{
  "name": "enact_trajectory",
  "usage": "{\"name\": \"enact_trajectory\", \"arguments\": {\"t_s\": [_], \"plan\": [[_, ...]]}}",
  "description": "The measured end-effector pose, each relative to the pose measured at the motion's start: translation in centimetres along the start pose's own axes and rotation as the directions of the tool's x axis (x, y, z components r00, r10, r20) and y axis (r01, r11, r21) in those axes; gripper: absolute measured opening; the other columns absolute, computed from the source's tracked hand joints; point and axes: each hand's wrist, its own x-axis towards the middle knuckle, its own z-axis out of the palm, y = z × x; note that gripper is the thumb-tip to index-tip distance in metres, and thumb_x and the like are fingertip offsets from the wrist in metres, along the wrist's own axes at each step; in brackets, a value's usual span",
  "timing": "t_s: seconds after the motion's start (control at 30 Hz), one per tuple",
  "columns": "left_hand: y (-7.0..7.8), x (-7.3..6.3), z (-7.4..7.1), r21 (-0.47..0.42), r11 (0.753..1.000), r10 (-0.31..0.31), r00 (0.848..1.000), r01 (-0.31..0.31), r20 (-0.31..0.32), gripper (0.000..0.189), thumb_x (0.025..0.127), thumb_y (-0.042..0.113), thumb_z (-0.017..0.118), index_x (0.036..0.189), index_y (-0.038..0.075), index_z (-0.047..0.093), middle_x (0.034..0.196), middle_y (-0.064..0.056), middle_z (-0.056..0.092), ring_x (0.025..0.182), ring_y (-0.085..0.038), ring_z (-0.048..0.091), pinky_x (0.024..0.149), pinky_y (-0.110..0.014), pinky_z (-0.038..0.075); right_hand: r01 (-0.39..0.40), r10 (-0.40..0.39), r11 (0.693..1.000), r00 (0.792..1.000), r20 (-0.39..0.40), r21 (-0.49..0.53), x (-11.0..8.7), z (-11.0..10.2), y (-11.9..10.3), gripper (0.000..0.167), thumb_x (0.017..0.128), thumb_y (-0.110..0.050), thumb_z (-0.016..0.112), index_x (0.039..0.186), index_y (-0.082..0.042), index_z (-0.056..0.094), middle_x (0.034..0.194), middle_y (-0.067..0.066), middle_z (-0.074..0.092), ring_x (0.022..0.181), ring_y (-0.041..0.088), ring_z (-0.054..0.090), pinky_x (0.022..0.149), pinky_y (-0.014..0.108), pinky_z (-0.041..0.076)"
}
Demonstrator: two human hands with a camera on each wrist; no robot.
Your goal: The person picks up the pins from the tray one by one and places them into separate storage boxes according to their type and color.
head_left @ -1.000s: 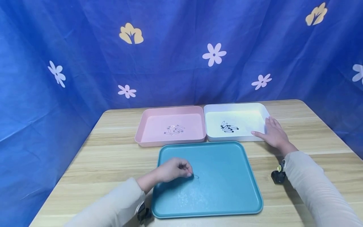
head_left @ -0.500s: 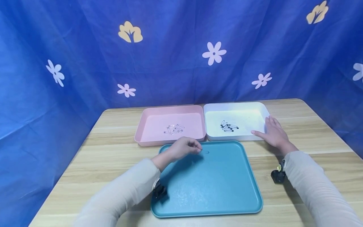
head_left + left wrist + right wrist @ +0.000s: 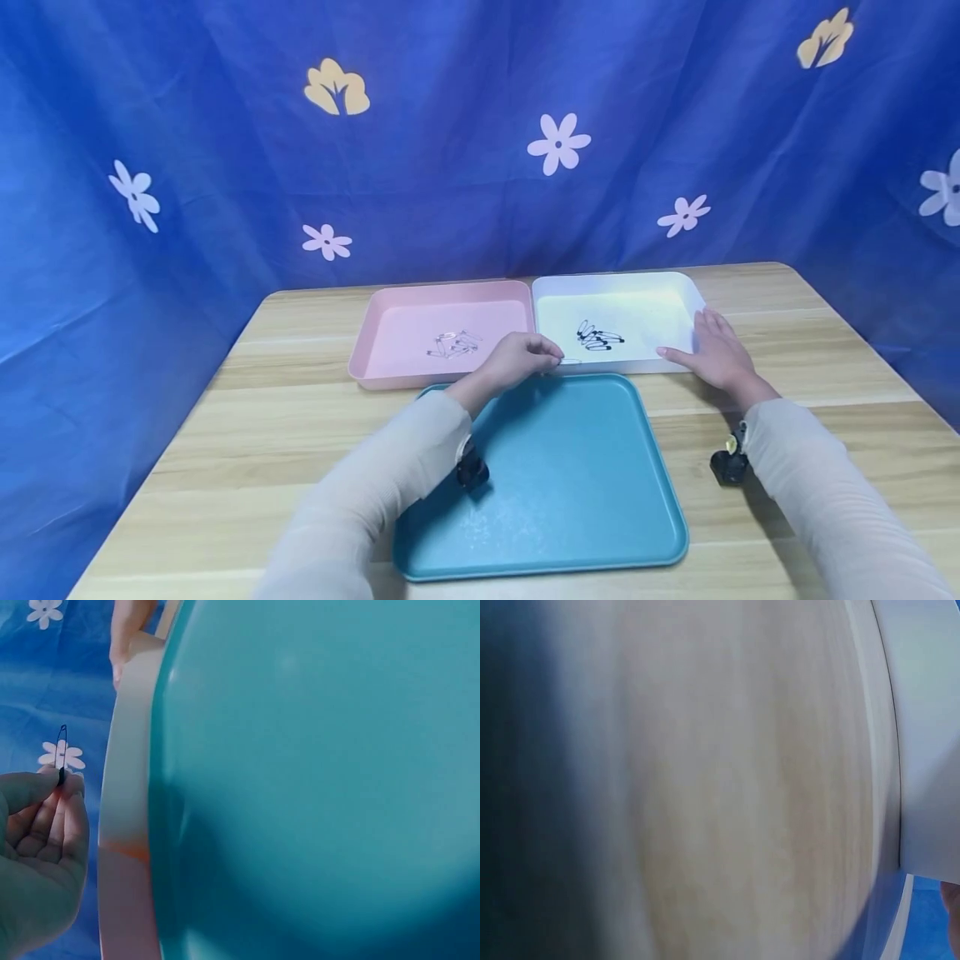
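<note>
My left hand pinches a safety pin by its black head between thumb and fingertips. The pin's thin wire loop points away from the fingers, over the front rim of the white tray. Inside that tray lies a small heap of black safety pins. At the tray's right front corner rests my right hand, its fingers straight along the side and the thumb spread toward the front rim. In the right wrist view only a bit of a finger shows beyond the tray wall.
Left of the white tray, a pink tray holds several silver-looking safety pins. A teal tray lies in front of both, partly under the left forearm. Behind the wooden table hangs a blue curtain.
My left hand has carried the pinched safety pin from over the middle of the teal tray, forward and rightward, to the white tray's front rim. The right hand has stayed at its corner.
</note>
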Motion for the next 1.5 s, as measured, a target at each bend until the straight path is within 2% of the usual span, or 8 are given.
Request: {"name": "enact_trajectory", "arguments": {"t_s": [0.13, 0.37, 0.57, 0.73, 1.03, 1.2, 1.43, 1.5], "plan": [[0.4, 1.6, 0.8, -0.049, 0.998, -0.029, 0.999, 0.028, -0.021, 0.013, 0.079, 0.009, 0.060, 0.090, 0.005, 0.066, 0.079, -0.002, 0.062, 0.066, -0.014, 0.054, 0.062, -0.029, 0.048, -0.004, 0.004, 1.000, 1.000, 0.005, 0.006, 0.0, 0.0, 0.0, 0.103, 0.077, -0.063, 0.041, 0.129, 0.017, 0.002, 0.135, 0.033, 0.000, 0.125, 0.041, -0.003, 0.100, 0.049, -0.001], [1.1, 4.1, 2.3, -0.116, 0.992, -0.059, 0.995, 0.049, -0.084, 0.015, 0.081, 0.008, 0.058, 0.093, 0.002, 0.064, 0.085, -0.004, 0.064, 0.078, -0.013, 0.059, 0.069, -0.022, 0.047, -0.002, 0.003, 1.000, 1.000, 0.018, -0.006, 0.1, -0.1, 0.0, 0.102, 0.078, -0.063, 0.039, 0.129, 0.016, 0.002, 0.135, 0.033, -0.002, 0.125, 0.040, -0.003, 0.100, 0.048, -0.002], [1.1, 5.9, 3.5, -0.146, 0.986, -0.100, 0.985, 0.079, -0.144, 0.013, 0.079, 0.005, 0.059, 0.090, 0.001, 0.065, 0.083, -0.006, 0.064, 0.072, -0.011, 0.058, 0.064, -0.018, 0.047, -0.012, 0.012, 1.000, 1.000, 0.003, 0.003, 0.0, 0.2, 0.0, 0.102, 0.077, -0.064, 0.040, 0.130, 0.016, 0.003, 0.136, 0.032, -0.001, 0.125, 0.041, -0.003, 0.099, 0.050, 0.000], [1.0, 7.1, 4.2, -0.098, 0.988, -0.139, 0.974, 0.123, -0.180, 0.012, 0.079, 0.006, 0.059, 0.087, 0.003, 0.067, 0.078, -0.004, 0.064, 0.065, -0.009, 0.055, 0.060, -0.016, 0.044, -0.024, 0.024, 1.000, 1.000, 0.005, 0.007, -0.1, 0.5, -0.1, 0.103, 0.076, -0.064, 0.040, 0.130, 0.016, 0.004, 0.136, 0.032, -0.002, 0.125, 0.041, -0.002, 0.100, 0.050, 0.000], [0.6, 9.3, 4.9, 0.032, 0.982, -0.170, 0.952, 0.184, -0.253, 0.012, 0.078, 0.007, 0.058, 0.083, 0.009, 0.069, 0.080, 0.001, 0.063, 0.078, -0.012, 0.053, 0.063, -0.020, 0.041, -0.025, 0.026, 1.000, 1.000, 0.011, -0.013, 0.0, 0.3, -0.1, 0.102, 0.077, -0.064, 0.038, 0.130, 0.015, 0.003, 0.136, 0.031, -0.003, 0.125, 0.041, -0.003, 0.099, 0.050, -0.001], [0.8, 10.0, 4.8, 0.095, 0.975, -0.170, 0.947, 0.202, -0.273, 0.013, 0.077, 0.006, 0.058, 0.082, 0.010, 0.070, 0.080, 0.003, 0.063, 0.074, -0.011, 0.051, 0.057, -0.019, 0.039, -0.023, 0.023, 1.000, 1.000, 0.020, -0.021, 0.0, 0.3, -0.1, 0.101, 0.078, -0.064, 0.038, 0.130, 0.015, 0.002, 0.136, 0.031, -0.003, 0.125, 0.040, -0.003, 0.100, 0.049, -0.002], [1.1, 11.1, 5.2, 0.165, 0.954, -0.197, 0.938, 0.251, -0.287, 0.016, 0.077, 0.003, 0.057, 0.079, 0.011, 0.071, 0.080, 0.004, 0.064, 0.086, -0.012, 0.053, 0.078, -0.020, 0.040, -0.018, 0.019, 1.000, 1.000, 0.015, -0.023, 0.1, 0.2, 0.1, 0.100, 0.078, -0.063, 0.037, 0.130, 0.015, 0.002, 0.136, 0.031, -0.003, 0.125, 0.039, -0.004, 0.100, 0.048, -0.002], [-0.4, 13.3, 5.7, 0.209, 0.945, -0.185, 0.940, 0.250, -0.287, 0.015, 0.076, 0.005, 0.059, 0.075, 0.015, 0.071, 0.076, 0.005, 0.064, 0.084, -0.011, 0.054, 0.079, -0.020, 0.040, -0.019, 0.019, 1.000, 1.000, 0.015, -0.021, 0.1, 0.1, 0.1, 0.100, 0.078, -0.064, 0.037, 0.130, 0.015, 0.003, 0.136, 0.031, -0.003, 0.125, 0.039, -0.004, 0.100, 0.048, -0.002]]}}
